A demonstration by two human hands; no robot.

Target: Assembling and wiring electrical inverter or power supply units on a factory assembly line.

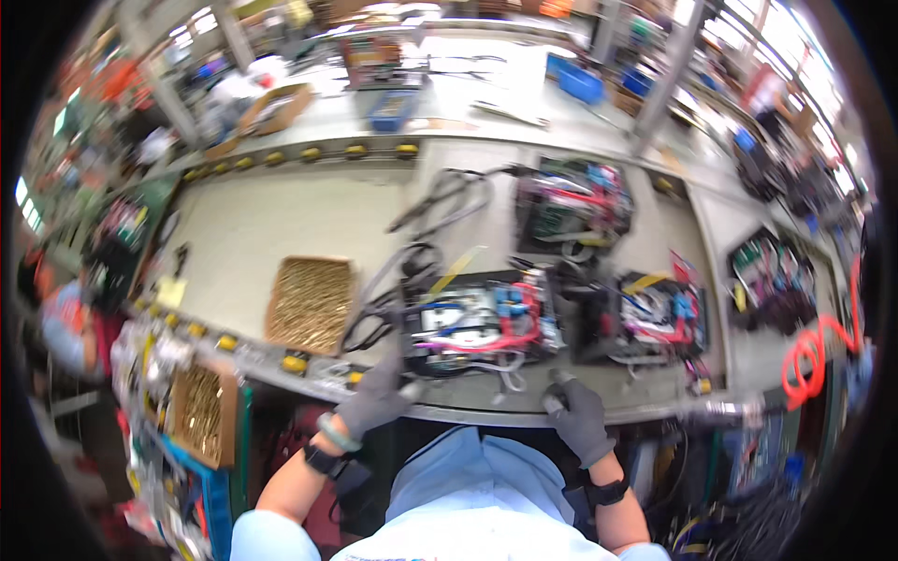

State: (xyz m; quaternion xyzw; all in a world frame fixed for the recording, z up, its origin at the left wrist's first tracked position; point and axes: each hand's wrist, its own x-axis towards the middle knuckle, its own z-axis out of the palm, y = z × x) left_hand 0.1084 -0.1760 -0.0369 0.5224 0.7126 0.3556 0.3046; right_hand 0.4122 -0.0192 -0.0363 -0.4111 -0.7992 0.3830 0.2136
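Observation:
My left hand [371, 404], in a grey glove, is at the bench's front edge by the near left corner of an electronics unit [482, 323]. Its thumb stands apart from its fingers; whether it touches the unit is too blurred to tell. The unit has a black base, with red, blue and white wires on top. My right hand [579, 418], also gloved, is off the unit's near right corner with thumb and fingers apart and nothing visible in it. A second wired unit [655, 318] lies to the right, and a third unit [575, 206] lies behind.
A cardboard box of brass-coloured small parts [311, 306] stands left of the units, beside black cables [374, 323]. Another box of such parts [202, 416] is at lower left. Yellow rollers [294, 363] line the bench edge. A coiled orange hose [806, 369] hangs at right.

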